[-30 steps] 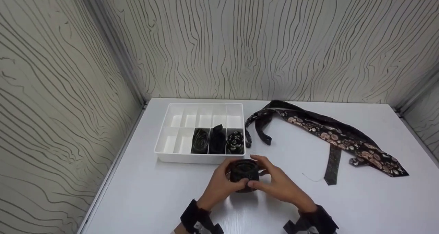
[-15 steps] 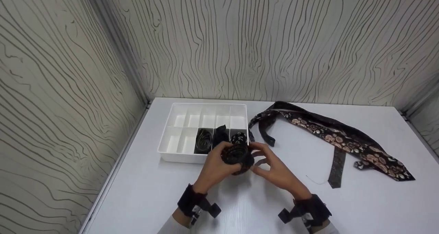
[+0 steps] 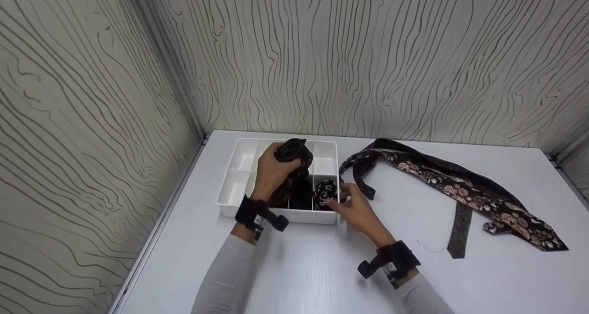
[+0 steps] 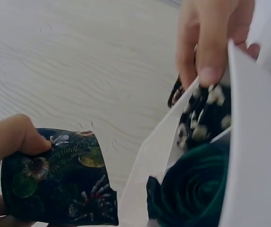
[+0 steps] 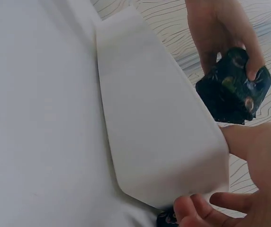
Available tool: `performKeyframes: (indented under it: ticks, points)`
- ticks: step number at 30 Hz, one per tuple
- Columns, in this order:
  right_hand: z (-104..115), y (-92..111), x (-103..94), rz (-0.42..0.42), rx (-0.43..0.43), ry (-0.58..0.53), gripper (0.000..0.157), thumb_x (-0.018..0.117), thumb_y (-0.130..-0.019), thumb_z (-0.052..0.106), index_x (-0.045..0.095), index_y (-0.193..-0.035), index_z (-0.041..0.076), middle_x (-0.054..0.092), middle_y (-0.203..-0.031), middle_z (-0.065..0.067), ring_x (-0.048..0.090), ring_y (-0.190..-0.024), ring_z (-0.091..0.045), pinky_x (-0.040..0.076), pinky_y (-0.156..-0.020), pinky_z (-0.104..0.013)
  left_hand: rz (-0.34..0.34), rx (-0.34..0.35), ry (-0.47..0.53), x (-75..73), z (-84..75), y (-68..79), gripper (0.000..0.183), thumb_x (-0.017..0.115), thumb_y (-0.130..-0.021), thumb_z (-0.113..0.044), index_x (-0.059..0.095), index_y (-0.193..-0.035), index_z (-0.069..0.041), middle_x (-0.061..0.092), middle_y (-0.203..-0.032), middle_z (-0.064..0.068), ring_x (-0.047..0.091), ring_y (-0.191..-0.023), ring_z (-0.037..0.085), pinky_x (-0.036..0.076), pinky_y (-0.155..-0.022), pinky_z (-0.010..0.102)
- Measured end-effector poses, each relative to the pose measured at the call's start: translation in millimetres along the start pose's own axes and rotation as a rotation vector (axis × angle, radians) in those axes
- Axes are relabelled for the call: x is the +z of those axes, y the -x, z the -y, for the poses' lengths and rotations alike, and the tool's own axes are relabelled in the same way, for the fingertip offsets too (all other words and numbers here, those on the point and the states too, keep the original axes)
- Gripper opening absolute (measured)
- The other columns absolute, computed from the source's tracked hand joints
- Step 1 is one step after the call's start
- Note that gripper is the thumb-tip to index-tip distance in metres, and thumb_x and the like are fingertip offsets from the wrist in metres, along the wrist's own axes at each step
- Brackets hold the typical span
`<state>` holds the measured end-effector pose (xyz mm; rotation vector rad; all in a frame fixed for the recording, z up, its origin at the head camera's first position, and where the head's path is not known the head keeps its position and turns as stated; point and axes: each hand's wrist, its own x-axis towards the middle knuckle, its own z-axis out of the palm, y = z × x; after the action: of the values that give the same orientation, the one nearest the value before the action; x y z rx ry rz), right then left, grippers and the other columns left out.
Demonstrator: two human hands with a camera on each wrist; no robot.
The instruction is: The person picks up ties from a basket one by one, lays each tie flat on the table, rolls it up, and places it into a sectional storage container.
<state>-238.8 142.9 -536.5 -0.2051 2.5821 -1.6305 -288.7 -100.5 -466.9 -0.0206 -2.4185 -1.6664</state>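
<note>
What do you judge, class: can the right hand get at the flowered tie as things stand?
Probably yes: the right hand must first release the box, but the flowered tie lies in the open to its right.

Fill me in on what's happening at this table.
A person's left hand holds a rolled dark patterned tie over the white divided tray, not yet set down. The right hand grips the tray's right wall, beside a rolled black-and-white tie. Other rolled ties sit in the front row, and a floral tie lies loose on the table to the right.
</note>
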Motion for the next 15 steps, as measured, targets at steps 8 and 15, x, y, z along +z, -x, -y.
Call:
performKeyframes:
  ticks: [8, 15]
  points:
    - [-2.2, -0.2, 0.3, 0.016, 0.01, -0.035, 0.061, 0.077, -0.096, 0.021, 0.05, -0.145, -0.005, 0.063, -0.113, -0.016, 0.06, -0.074, -0.013, 0.05, -0.062, -0.025, -0.043, -0.032, -0.11, 12.9, 12.9, -38.4, 0.052, 0.084, -0.082, -0.02, 0.062, -0.124, 0.001, 0.069, -0.12, 0.017, 0.067, -0.11, 0.031, 0.059, -0.092, 0.042]
    - [-2.6, -0.4, 0.8, 0.023, 0.014, -0.033, 0.061, 0.077, -0.096, 0.022, 0.051, -0.145, -0.003, 0.063, -0.113, -0.014, 0.059, -0.077, -0.015, 0.05, -0.066, -0.026, -0.115, 0.006, -0.247, 16.8, 26.8, -53.3, 0.051, 0.086, -0.081, -0.014, 0.06, -0.121, 0.005, 0.066, -0.123, 0.024, 0.064, -0.118, 0.041, 0.056, -0.101, 0.05]
